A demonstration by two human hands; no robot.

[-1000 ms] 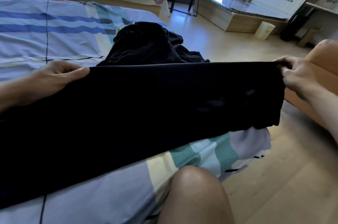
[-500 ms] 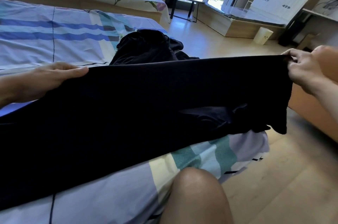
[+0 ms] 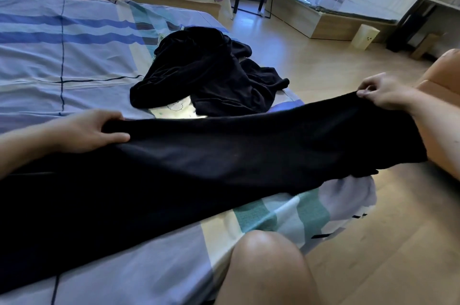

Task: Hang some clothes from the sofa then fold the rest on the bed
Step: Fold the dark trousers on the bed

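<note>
both ends held: left hand [image 3: 92, 130] grips black garment [image 3: 224, 160] edge, right hand [image 3: 383, 92] pinches far end; looks soft, limp, best held at edges.

Left hand [image 3: 92, 130], right hand [image 3: 384, 92] — curled, apart

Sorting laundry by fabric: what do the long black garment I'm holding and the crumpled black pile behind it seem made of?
Long black garment: thin matte cloth, likely a fine knit; it lies smooth and shineless where pulled taut. Crumpled black pile: softer, thicker cloth, perhaps velour, with faint sheen on its folds. Exact fibres cannot be told.
</note>
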